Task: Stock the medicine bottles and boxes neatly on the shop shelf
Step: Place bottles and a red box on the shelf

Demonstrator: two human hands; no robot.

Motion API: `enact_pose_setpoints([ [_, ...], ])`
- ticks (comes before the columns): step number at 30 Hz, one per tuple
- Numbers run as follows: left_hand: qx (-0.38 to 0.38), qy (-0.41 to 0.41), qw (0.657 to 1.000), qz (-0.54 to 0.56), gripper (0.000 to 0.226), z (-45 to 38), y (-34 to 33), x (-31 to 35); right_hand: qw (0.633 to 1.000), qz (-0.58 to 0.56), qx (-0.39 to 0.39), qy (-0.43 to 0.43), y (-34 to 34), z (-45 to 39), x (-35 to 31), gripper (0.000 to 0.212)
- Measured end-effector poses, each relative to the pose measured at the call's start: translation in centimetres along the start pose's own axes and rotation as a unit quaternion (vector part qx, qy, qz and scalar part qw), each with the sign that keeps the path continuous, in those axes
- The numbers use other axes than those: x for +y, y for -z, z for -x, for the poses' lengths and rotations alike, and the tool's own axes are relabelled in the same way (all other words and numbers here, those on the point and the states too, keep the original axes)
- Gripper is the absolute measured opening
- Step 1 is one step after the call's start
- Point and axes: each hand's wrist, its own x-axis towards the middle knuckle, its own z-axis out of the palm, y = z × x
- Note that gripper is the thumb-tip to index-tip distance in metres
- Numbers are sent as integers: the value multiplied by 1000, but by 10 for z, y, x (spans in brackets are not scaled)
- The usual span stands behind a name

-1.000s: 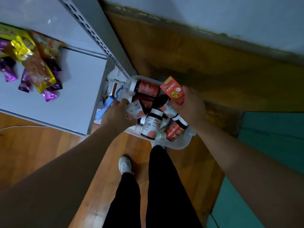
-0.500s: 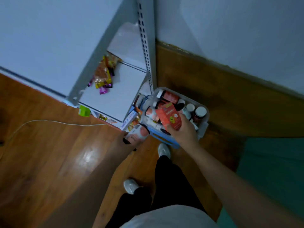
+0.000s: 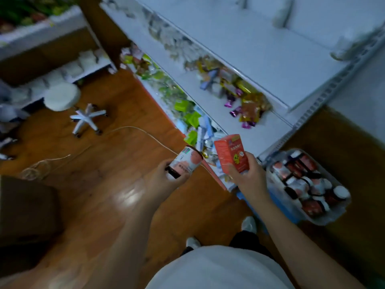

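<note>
Before the white shop shelf (image 3: 260,57), both hands had lifted clear of the tub (image 3: 325,220): left hand (image 3: 166,180) gripping a bottle (image 3: 185,162), right hand (image 3: 250,176) clasping a red box (image 3: 230,155), ready for shelving.

left hand (image 3: 166,180): fingers curled round a bottle (image 3: 185,162) | right hand (image 3: 249,176): fingers gripping a box (image 3: 230,153) | both forearms extended forward

The white shelf board (image 3: 260,53) lies bare above the snack packets (image 3: 248,101) crowding the board beneath, while the bin (image 3: 325,221) of bottles blocks the corner.
</note>
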Motion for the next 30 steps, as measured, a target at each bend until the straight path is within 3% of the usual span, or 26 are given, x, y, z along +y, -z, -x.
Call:
enact_pose_setpoints([
  [8,168,-106,979,45,58,56,138,3,985,-11,-74,158,-86,8,-134,41],
  [14,234,-144,953,131,57,49,198,22,960,-20,-110,256,-136,-14,-220,58],
  [21,264,-151,916,261,50,-22,254,51,946,-78,-125,290,-198,-90,-287,50],
  [26,275,-156,913,257,50,-107,305,85,945,-107,-121,285,-243,-177,-327,49],
  [30,284,-157,912,250,64,-179,342,119,950,-120,-110,267,-268,-245,-355,60],
])
